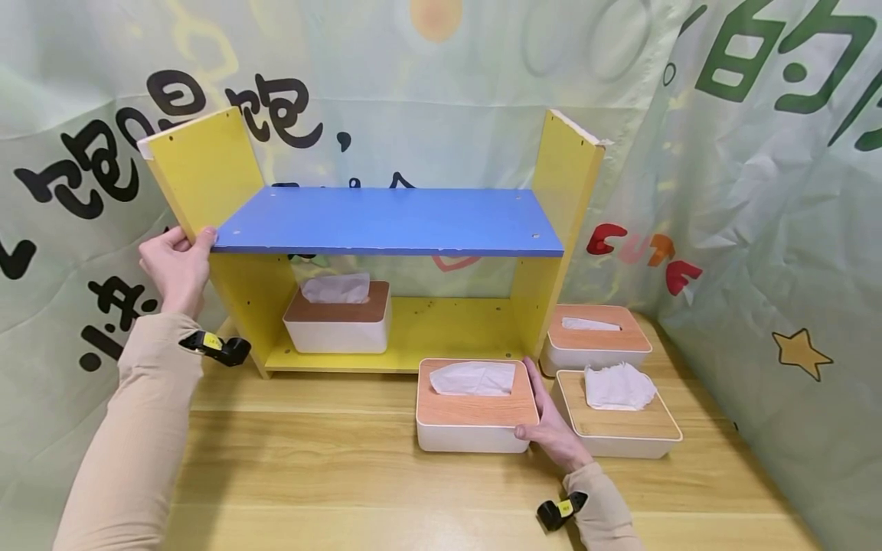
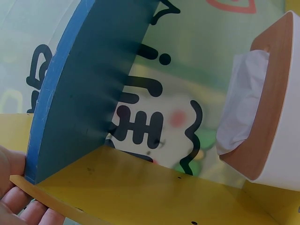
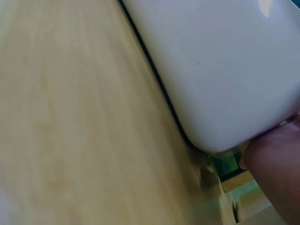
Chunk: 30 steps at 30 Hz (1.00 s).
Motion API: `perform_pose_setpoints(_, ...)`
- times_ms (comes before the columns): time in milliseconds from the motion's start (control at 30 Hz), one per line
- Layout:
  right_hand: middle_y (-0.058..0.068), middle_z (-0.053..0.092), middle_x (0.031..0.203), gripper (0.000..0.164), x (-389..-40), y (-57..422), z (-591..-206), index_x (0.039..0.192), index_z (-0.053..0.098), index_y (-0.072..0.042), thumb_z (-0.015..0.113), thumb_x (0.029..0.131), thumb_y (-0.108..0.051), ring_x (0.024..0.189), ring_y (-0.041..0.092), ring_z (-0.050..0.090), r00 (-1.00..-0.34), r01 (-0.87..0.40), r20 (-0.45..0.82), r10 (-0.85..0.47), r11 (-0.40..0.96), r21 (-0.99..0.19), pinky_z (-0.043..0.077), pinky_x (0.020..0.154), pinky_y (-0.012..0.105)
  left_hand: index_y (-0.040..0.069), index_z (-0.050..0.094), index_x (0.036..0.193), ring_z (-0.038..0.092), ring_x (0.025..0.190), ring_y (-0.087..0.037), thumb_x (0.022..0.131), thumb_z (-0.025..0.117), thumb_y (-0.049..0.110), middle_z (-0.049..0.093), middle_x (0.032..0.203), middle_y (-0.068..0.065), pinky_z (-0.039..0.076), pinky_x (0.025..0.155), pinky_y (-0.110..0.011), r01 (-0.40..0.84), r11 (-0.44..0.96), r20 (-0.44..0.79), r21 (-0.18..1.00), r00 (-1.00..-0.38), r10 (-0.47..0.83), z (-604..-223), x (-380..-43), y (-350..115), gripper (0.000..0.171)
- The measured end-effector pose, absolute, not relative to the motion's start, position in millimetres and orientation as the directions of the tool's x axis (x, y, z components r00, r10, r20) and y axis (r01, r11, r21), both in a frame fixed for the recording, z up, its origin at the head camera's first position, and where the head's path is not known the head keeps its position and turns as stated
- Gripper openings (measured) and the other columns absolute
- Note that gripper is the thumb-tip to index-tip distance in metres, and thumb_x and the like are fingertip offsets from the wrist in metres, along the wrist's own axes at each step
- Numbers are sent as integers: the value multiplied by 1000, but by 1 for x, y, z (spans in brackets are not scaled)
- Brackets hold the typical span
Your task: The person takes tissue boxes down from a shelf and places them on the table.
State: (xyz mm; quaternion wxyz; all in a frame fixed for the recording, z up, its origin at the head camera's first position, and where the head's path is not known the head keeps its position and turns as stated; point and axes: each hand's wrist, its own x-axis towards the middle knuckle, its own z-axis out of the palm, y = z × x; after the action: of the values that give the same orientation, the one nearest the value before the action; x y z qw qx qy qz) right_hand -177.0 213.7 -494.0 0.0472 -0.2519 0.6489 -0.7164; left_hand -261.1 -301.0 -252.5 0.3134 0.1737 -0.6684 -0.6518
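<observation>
My left hand (image 1: 175, 268) grips the front edge of the left side panel of a yellow-and-blue shelf (image 1: 386, 222), thumb by the blue board's corner. In the left wrist view its fingers (image 2: 35, 212) curl round the yellow edge. At the shelf's front right, my right hand (image 1: 560, 435) holds the right end of a white tissue box (image 1: 472, 439) with a wooden lid, thumb on the front wall and fingers along the side. The right wrist view shows that box's white wall (image 3: 220, 70) close over the tabletop. A tissue pokes out of its lid.
A tissue box with a darker brown lid (image 1: 338, 310) stands on the shelf's lower yellow board, toward the left. Two more tissue boxes, one light-lidded (image 1: 620, 421) and one behind it (image 1: 598, 337), sit right of the shelf. Printed cloth (image 1: 427, 145) hangs round the wooden table (image 1: 331, 467).
</observation>
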Motion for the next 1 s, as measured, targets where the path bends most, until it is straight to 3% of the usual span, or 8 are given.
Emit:
perform_pose_setpoints(133, 28, -20, 164, 126, -176, 213, -493, 160, -16, -10, 80, 85, -43, 135, -15, 31, -870, -270, 307, -387, -148, -951, 32, 108, 8, 5, 68, 128, 64, 69, 8, 89, 77, 18, 70, 69, 25, 49, 63, -5, 171, 108, 200, 979, -741, -642, -253, -261, -301, 43)
perform_pose_setpoints(267, 23, -26, 164, 117, -176, 212, -492, 160, -16, -11, 69, 91, -51, 145, -13, 11, -865, -283, 325, -382, -164, -945, 22, 110, 2, 4, 68, 128, 64, 68, 9, 89, 77, 18, 68, 67, 27, 49, 62, -6, 172, 120, 209, 978, -737, -642, -253, -261, -301, 42)
perform_pose_setpoints(433, 21, -27, 164, 105, -175, 212, -489, 160, -17, -11, 54, 98, -57, 155, 16, -18, -858, -288, 336, -389, -179, -941, 15, 111, 0, 5, 69, 127, 64, 69, 9, 89, 77, 18, 74, 78, 20, 49, 63, -6, 172, 125, 212, 977, -732, -648, -253, -260, -300, 40)
perform_pose_setpoints(533, 19, -28, 165, 98, -174, 213, -487, 160, -17, -13, 46, 101, -59, 152, 28, -28, -864, -279, 322, -387, -165, -946, 8, 116, 7, 6, 70, 126, 64, 69, 8, 89, 77, 18, 76, 83, 16, 49, 63, -6, 175, 117, 209, 978, -731, -649, -253, -260, -300, 40)
perform_pose_setpoints(667, 17, -28, 165, 90, -172, 212, -484, 160, -19, -14, 37, 104, -58, 149, 37, -30, -870, -261, 299, -393, -147, -954, 7, 118, 10, 6, 70, 126, 64, 69, 9, 89, 77, 18, 75, 78, 20, 49, 63, -6, 175, 112, 205, 978, -732, -649, -253, -260, -300, 40)
perform_pose_setpoints(800, 19, -27, 165, 80, -170, 209, -476, 159, -20, -9, 24, 108, -52, 149, 40, -27, -882, -229, 271, -385, -151, -962, 21, 107, -1, 6, 69, 127, 65, 69, 9, 89, 77, 18, 77, 83, 17, 49, 63, -6, 174, 111, 204, 978, -734, -648, -253, -260, -301, 40)
perform_pose_setpoints(1000, 23, -7, 164, 66, -167, 202, -465, 158, -4, 0, 11, 109, -42, 152, 39, -6, -939, -170, 214, -270, -178, -969, 28, 106, 3, 7, 70, 127, 64, 71, 9, 89, 76, 19, 77, 85, 17, 49, 64, -6, 164, 120, 202, 979, -736, -646, -254, -260, -301, 41)
